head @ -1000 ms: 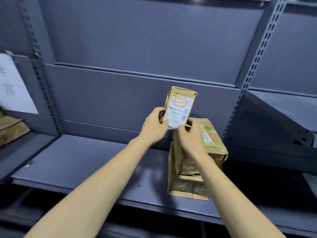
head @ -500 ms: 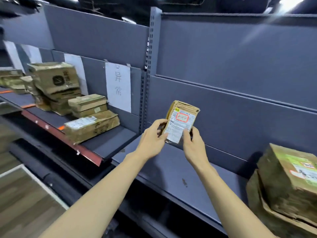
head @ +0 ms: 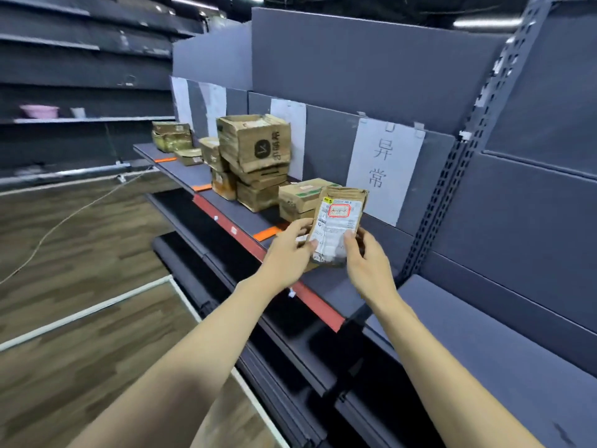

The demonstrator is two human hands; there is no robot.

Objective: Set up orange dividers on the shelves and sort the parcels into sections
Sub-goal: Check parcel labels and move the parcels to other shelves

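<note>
I hold a small flat brown parcel [head: 340, 221] upright, its white label with a red-framed box facing me. My left hand [head: 289, 250] grips its left edge and my right hand [head: 365, 263] its lower right edge. Behind it on the grey shelf [head: 223, 202] lie a low box with a green stripe [head: 300, 197], a stack of cardboard boxes [head: 255, 156] and further parcels [head: 171, 137]. Orange dividers [head: 266, 233] [head: 202, 188] [head: 164, 160] lie across the shelf near its front edge.
White paper signs [head: 382, 169] hang on the back panel. A red strip [head: 313, 299] runs along the shelf front. A perforated upright post [head: 442, 202] separates the bare shelf bay [head: 484, 334] at right. Wooden floor with a cable [head: 64, 218] lies left; a pink basin [head: 38, 110] sits far off.
My view has swung left from the bay with two stacked boxes to the bay with the sorted parcels. Both hands have kept hold of the small parcel throughout.
</note>
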